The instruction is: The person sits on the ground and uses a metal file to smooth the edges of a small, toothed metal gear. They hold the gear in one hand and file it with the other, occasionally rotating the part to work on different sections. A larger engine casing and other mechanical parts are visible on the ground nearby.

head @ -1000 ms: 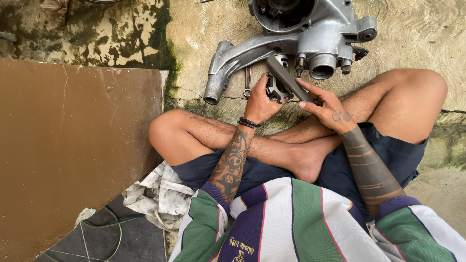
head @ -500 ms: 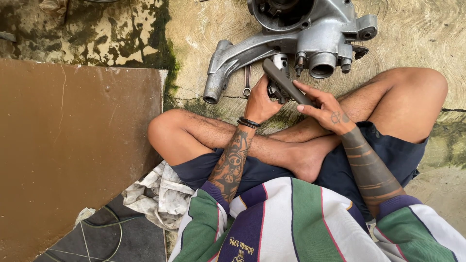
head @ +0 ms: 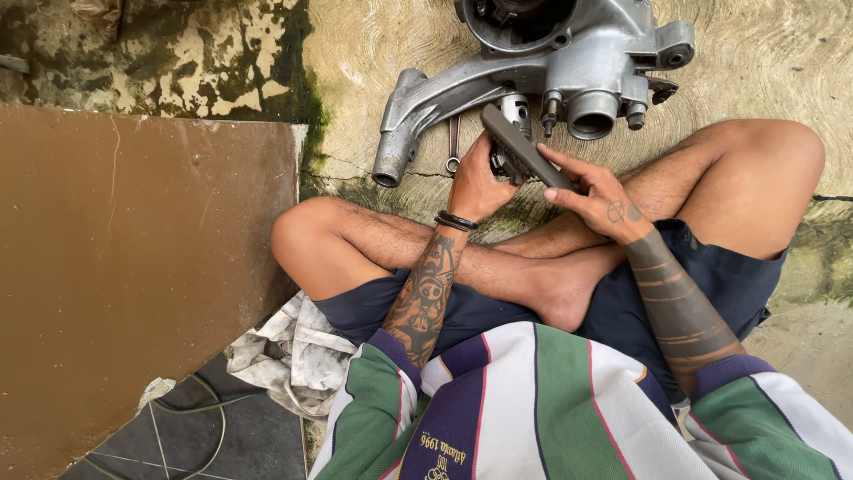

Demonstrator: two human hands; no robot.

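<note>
Raised slightly since the earlier frame: dark flat bar (head: 524,153), now angled across front of grey metal engine casing (head: 569,62) on concrete floor (head: 773,62). Left hand (head: 475,182) curled around bar's lower part; right hand (head: 600,191) fingertips pressed on its upper edge. Wrench (head: 453,147) beside casing.

Grey engine casing (head: 569,62) blocking the way ahead, spanner (head: 454,147) lying just beside its arm, crossed legs (head: 498,258) closing in below, both hands crowded on the dark bar (head: 524,158), open concrete floor (head: 764,62) right, brown board (head: 133,267) left
</note>
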